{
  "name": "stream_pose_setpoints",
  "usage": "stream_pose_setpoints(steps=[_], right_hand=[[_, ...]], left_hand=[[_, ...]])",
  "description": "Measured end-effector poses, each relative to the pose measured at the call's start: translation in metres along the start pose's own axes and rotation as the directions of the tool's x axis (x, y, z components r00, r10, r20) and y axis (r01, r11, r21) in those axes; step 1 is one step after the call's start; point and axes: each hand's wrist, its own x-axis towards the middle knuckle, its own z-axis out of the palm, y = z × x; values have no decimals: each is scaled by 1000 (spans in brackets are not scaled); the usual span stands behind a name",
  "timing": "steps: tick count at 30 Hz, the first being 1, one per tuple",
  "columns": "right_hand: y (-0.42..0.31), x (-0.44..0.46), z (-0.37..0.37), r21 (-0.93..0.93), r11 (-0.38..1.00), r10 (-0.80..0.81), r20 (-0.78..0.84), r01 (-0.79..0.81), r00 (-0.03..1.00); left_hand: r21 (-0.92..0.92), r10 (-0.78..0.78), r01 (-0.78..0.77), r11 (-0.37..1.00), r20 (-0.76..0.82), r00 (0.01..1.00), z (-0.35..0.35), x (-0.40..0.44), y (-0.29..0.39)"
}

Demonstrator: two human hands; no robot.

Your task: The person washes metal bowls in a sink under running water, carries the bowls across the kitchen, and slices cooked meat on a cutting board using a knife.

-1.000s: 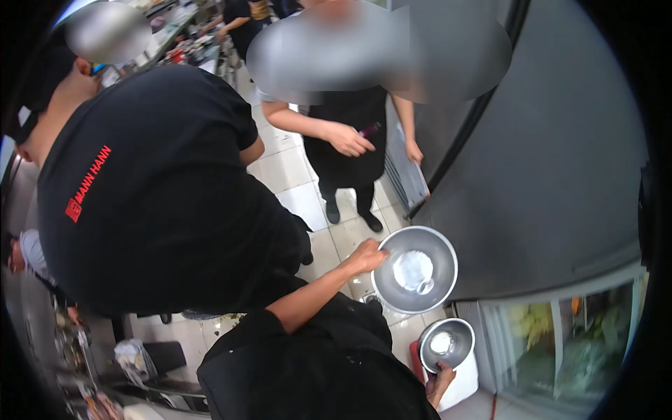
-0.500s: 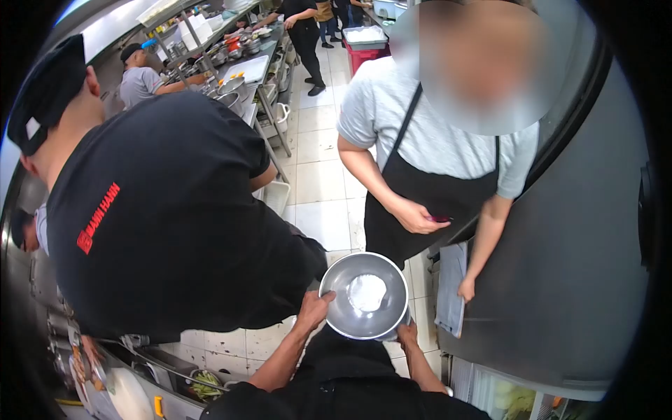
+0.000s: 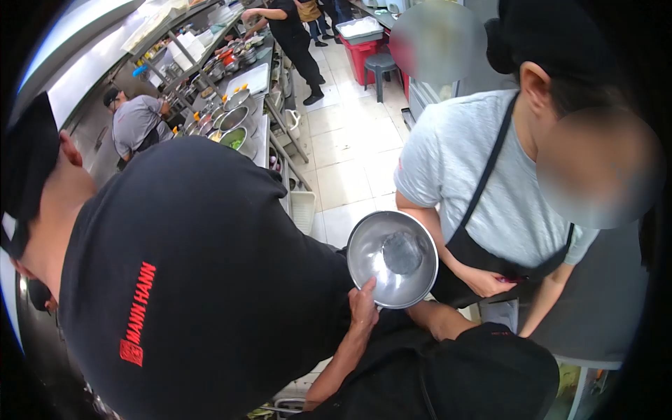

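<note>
A shiny round metal bowl (image 3: 364,241) is tilted in front of me with its inside facing up toward me. A grey round patch shows at its bottom; whether this is a reflection or something in the bowl I cannot tell. My left hand (image 3: 364,304) grips the near rim, thumb over the edge and fingers behind it. The right forearm (image 3: 441,319) reaches up to the bowl's lower right side. Behind the bowl, my right hand and its fingers are hidden.
Close on my left bends a person in a black shirt (image 3: 189,259). A person in a grey shirt and black apron (image 3: 483,248) stands close on the right, a small dark red thing in one hand. Beyond are a tiled aisle (image 3: 343,154), a counter with bowls and a stool (image 3: 380,64).
My view has turned, and the bowl has moved up and right. My right hand, partly visible before, is now hidden behind it. The person on the right has turned their head aside.
</note>
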Motion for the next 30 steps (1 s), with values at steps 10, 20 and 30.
stream_pose_setpoints(steps=[10,20,30], right_hand=[[-37,40,4,90,994,77,-108,-67,991],[-91,143,-75,225,968,188,-337,-114,923],[-139,271,-188,301,944,250,-380,-137,891]], left_hand=[[-72,3,-3,997,-6,1000,22,7,26],[-86,-6,-3,996,-103,995,29,48,31],[-69,143,-179,981,-356,923,100,181,41]])
